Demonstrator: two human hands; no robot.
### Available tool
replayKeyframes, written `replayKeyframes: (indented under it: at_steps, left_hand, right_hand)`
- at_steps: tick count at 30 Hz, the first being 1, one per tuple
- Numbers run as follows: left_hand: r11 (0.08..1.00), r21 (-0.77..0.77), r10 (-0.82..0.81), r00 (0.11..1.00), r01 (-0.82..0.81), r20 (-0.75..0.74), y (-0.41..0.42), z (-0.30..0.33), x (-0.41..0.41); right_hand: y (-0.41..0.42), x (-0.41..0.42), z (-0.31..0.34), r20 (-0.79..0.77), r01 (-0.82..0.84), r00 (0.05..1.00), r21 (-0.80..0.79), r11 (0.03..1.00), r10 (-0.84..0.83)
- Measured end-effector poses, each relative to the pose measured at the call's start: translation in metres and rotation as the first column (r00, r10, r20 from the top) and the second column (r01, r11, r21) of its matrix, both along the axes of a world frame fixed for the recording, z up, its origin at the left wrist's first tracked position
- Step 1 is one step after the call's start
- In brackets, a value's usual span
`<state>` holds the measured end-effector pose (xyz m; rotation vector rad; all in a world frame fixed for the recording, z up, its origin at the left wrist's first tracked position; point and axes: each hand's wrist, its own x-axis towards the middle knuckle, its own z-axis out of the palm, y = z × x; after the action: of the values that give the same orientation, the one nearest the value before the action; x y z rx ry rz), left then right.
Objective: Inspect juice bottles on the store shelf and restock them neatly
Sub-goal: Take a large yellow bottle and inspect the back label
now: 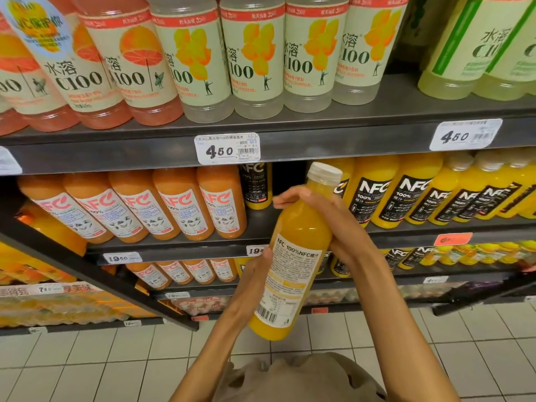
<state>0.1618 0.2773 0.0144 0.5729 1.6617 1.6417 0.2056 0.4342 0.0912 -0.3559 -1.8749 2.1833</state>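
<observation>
A yellow NFC orange juice bottle (298, 253) with a white cap is held in front of the middle shelf, tilted, its white back label and barcode facing me. My right hand (327, 219) grips its upper body from the right, fingers curled over the shoulder. My left hand (255, 271) holds the lower label from the left, mostly hidden behind the bottle. Behind the bottle, the middle shelf (179, 246) has a dark gap in the row, with one black-labelled NFC bottle (256, 185) set further back.
Orange NFC guava bottles (179, 207) line the middle shelf at left, yellow NFC bottles (406, 192) at right. The top shelf (319, 140) carries pink and pale C100 bottles (255, 56). Lower shelves hold more juice. White tiled floor (87, 358) lies below.
</observation>
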Motion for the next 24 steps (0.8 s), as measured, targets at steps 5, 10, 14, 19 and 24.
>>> replayKeyframes:
  at_steps: [5, 10, 14, 19, 24]
  left_hand:
    - [0.996, 0.082, -0.014, 0.997, 0.021, -0.079, 0.002, 0.004, 0.001]
    - [0.994, -0.031, 0.104, 0.993, -0.106, -0.053, 0.012, 0.012, -0.017]
    - [0.982, -0.109, 0.145, 0.983, -0.157, -0.111, 0.015, 0.016, -0.011]
    - [0.953, -0.057, 0.302, 0.950, -0.298, 0.085, 0.033, 0.016, -0.028]
    - [0.907, -0.076, 0.421, 0.888, -0.414, 0.186, 0.051, 0.011, -0.030]
  right_hand:
    - [-0.012, 0.004, 0.019, -0.179, -0.021, 0.983, 0.067, 0.998, 0.032]
    - [-0.019, 0.011, 0.034, -0.308, 0.055, 0.951, 0.150, 0.987, -0.006]
    - [-0.026, 0.011, 0.040, -0.349, 0.097, 0.937, 0.242, 0.965, -0.006]
    - [-0.030, 0.015, 0.045, -0.366, 0.121, 0.930, 0.334, 0.935, 0.010]
    - [-0.030, 0.016, 0.049, -0.357, 0.090, 0.931, 0.442, 0.892, 0.083]
